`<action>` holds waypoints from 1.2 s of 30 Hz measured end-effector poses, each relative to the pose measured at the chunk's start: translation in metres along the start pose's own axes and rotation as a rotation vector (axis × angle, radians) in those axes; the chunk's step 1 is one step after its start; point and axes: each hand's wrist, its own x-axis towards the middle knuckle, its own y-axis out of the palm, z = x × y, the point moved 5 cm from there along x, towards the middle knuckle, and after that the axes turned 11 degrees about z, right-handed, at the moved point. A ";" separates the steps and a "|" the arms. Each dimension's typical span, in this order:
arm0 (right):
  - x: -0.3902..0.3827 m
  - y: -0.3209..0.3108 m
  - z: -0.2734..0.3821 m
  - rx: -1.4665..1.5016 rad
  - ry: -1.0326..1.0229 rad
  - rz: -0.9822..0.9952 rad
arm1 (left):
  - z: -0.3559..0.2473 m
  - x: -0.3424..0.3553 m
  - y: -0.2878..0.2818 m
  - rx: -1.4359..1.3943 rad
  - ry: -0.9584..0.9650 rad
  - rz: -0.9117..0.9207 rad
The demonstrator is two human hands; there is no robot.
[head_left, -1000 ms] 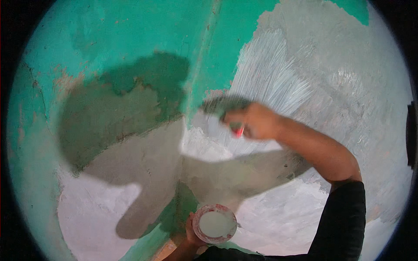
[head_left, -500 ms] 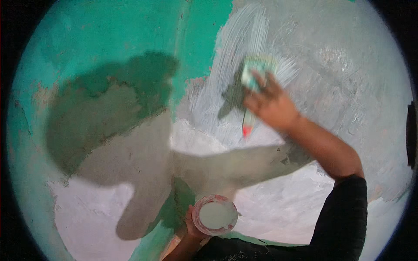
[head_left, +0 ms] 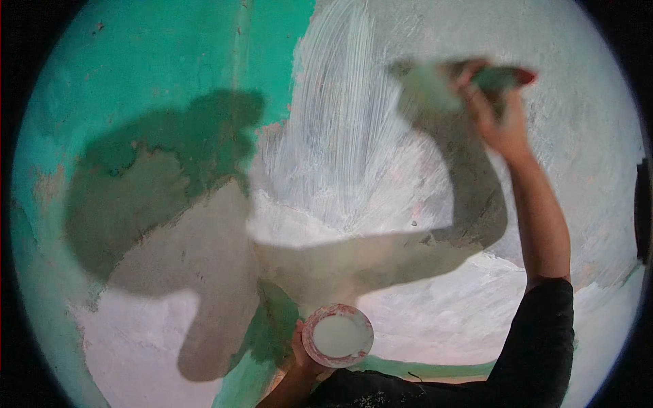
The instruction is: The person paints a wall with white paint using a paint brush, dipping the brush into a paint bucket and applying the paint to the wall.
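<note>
My left hand (head_left: pixel 299 350) grips the side of a round tub (head_left: pixel 310 336), its pinkish rim smeared and its inside holding white paint (head_left: pixel 337 335). My right hand (head_left: pixel 500 122) is raised at the upper right, fingers closed round a wide paintbrush (head_left: pixel 500 79). Turned sideways, the brush has its blurred pale head to the left and its red handle tip to the right. Behind it is a wall (head_left: pixel 408 170) with patches of green, grey and white. Streaky white brush strokes (head_left: pixel 340 102) run down the wall left of the brush. Whether the bristles touch the wall, I cannot tell.
Green paint (head_left: pixel 170 47) with a ragged edge covers the upper left of the wall. A large shadow (head_left: pixel 136 217) of my head and arm falls across it. A dark object (head_left: pixel 643 211) shows at the far right rim.
My right hand has moved up and right with the paintbrush, which has turned from upright to sideways. The wall has shifted slightly left in view. My left hand still holds the tub.
</note>
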 end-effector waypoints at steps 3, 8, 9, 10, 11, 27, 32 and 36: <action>0.021 -0.073 -0.016 -0.244 -0.133 -0.282 | 0.008 0.007 -0.014 -0.096 -0.039 0.092; -0.030 -0.001 -0.017 -0.657 0.167 -0.214 | 0.006 0.004 -0.023 -0.081 -0.029 0.102; -0.049 0.035 0.003 -0.768 0.052 -0.066 | 0.007 0.005 -0.018 -0.101 -0.053 0.163; -0.067 0.080 0.010 -0.787 0.025 0.205 | 0.008 0.005 -0.021 -0.103 -0.053 0.161; -0.094 0.115 0.019 -0.722 -0.156 0.324 | 0.009 0.006 -0.025 -0.106 -0.054 0.132; -0.105 0.180 0.041 0.244 0.154 0.546 | 0.007 -0.009 -0.027 -0.108 -0.015 0.123; -0.018 0.071 0.024 -0.047 -0.092 -0.097 | 0.003 -0.012 -0.034 -0.077 -0.007 0.101; 0.025 -0.002 0.021 -0.438 -0.178 -0.426 | 0.000 -0.015 -0.026 -0.087 0.005 0.122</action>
